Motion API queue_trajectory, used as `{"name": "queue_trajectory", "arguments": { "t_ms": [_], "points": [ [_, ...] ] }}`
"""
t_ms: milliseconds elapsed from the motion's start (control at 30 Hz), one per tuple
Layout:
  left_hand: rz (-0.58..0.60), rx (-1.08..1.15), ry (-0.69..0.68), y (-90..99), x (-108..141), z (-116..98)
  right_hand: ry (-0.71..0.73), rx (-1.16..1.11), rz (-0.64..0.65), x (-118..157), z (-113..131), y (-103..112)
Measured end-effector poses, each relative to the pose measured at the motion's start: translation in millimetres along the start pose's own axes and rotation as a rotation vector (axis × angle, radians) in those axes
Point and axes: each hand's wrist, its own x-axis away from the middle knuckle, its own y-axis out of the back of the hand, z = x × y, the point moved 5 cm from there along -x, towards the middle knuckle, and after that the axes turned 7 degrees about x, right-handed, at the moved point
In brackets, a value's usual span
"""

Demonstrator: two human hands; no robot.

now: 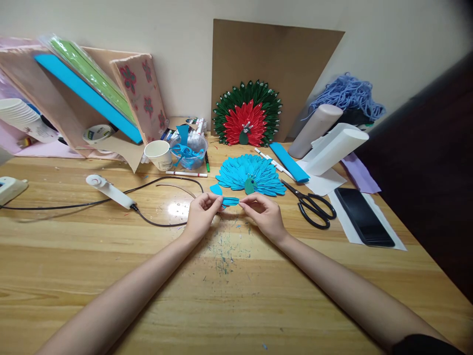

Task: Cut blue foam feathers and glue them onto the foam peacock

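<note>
And here we are, right over the bench, both forearms stretched forward and a small blue paper strip strung level between two sets of fingertips! The left hand has its thumb and forefinger closed on one end; the right hand pinches the other. Lines run along the strip, though from where I stand it's too small to tell whether they're pleats or stacked edges.

Delicate stuff, this. My advice: keep the pinch light but firm, hold both ends level, and work those lines evenly with the fingertips, since a hard tug could well tear or flatten thin paper.

Now the layout: the strip sits squarely between the hands, its left end tucked behind the left thumb. A loose blue paper piece lies just beyond the left hand, and the blue paper peacock spreads right behind them both. Off to the right, beside the right hand, rest the black-handled scissors, untouched!
</note>
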Motion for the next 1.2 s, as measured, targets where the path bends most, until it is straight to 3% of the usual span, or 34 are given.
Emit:
{"name": "queue_trajectory", "arguments": {
  "t_ms": [567,900,1200],
  "points": [
    [0.026,0.011,0.003,-1.8,-0.9,1.9,0.037,0.028,-0.003,-0.4,3.6,1.2],
    [0.125,-0.041,0.009,-6.0,0.3,9.1,0.063,0.029,0.004,0.9,4.9,0.5],
    [0.099,-0.071,0.023,-3.8,-1.8,10.1,0.095,0.013,0.0,2.9,8.9,1.0]
  ]
}}
